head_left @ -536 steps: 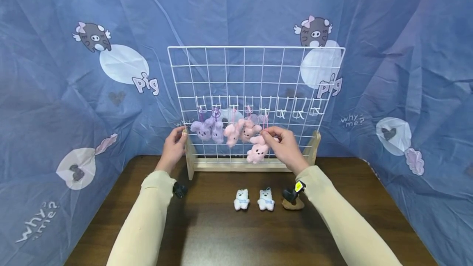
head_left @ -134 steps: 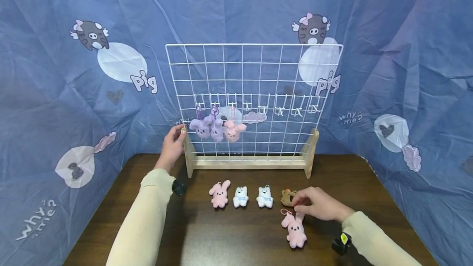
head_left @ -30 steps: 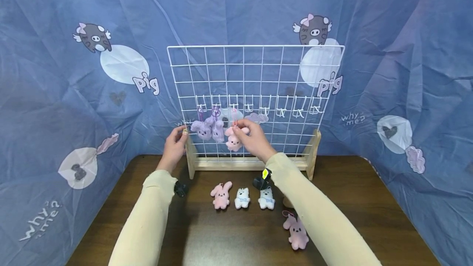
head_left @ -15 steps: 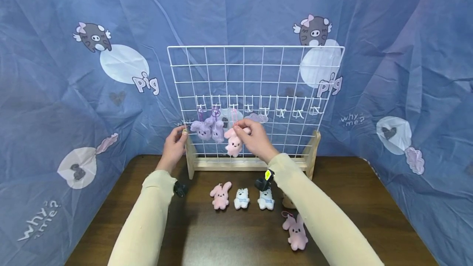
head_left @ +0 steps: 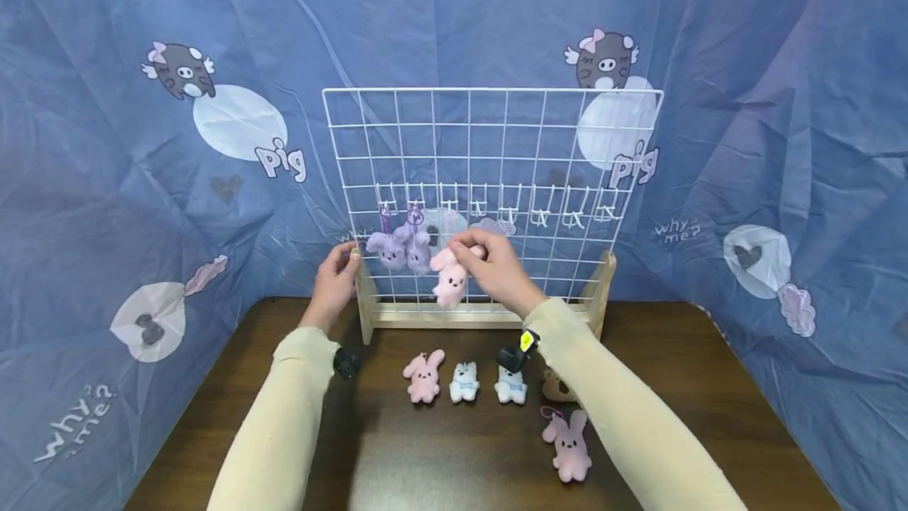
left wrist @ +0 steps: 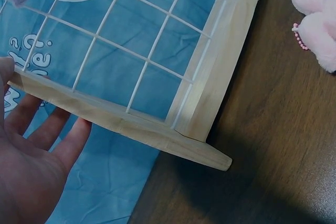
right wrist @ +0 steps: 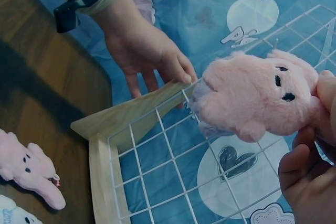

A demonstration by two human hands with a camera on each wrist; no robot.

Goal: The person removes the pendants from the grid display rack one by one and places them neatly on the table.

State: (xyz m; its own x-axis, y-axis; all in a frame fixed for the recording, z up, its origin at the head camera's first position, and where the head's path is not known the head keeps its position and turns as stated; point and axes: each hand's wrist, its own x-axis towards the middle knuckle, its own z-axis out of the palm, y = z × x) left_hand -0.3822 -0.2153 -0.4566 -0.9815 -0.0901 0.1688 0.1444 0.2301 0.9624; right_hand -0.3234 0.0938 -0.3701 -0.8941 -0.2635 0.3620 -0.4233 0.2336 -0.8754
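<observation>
My left hand (head_left: 335,278) grips the wooden side post (left wrist: 121,124) of a white wire grid rack (head_left: 489,140), thumb on one side and fingers behind. My right hand (head_left: 500,266) pinches a pink bunny plush keychain (head_left: 450,284) by its top, in front of the grid. Its pink cord rises towards the third hook; whether it still loops over that hook I cannot tell. In the right wrist view the bunny plush (right wrist: 252,93) fills the middle, face showing. Two purple bunny plushes (head_left: 390,251) hang on the leftmost hooks.
On the brown table (head_left: 426,464) lie a pink bunny (head_left: 424,378), two white bears (head_left: 464,382) and another pink bunny (head_left: 570,448). A brown plush (head_left: 556,386) is partly behind the right sleeve. Several bare hooks (head_left: 541,215) line the grid's right part.
Two other pink bunnies have left the rack for the table since the oldest frame. Over the last second, my right hand has drawn the third slightly down and outward. My left hand stays.
</observation>
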